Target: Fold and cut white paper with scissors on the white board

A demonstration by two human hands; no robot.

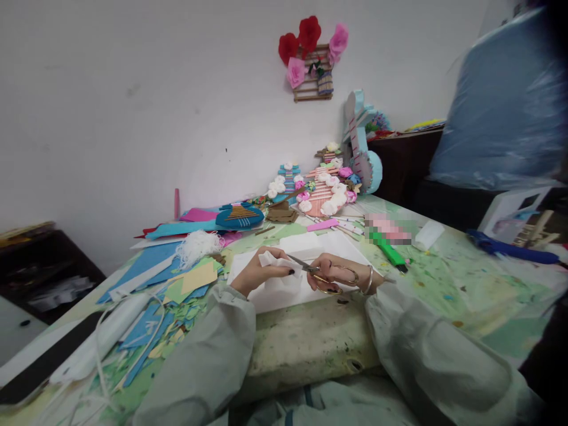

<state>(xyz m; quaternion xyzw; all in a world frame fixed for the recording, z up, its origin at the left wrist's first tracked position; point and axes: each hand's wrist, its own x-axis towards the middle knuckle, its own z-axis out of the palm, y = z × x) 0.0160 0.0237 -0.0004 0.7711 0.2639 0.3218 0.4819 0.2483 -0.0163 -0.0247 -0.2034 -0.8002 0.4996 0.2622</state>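
Observation:
My left hand [261, 272] pinches a piece of thin white paper [270, 260], which looks folded or crumpled. My right hand [331, 269] is closed around scissors [335, 289] with gold-coloured handles. Their metal blades point left and reach the edge of the paper; I cannot tell whether they are cutting into it. Both hands are above white sheets [284, 300] lying on the table near its front edge. A bracelet circles my right wrist.
Left of my hands are coloured paper scraps [184, 319], white yarn [198, 248] and a power strip [102, 337]. A green cutter [389, 251] and a blue-handled tool [515, 247] lie right. Paper-flower crafts [323, 192] stand by the wall.

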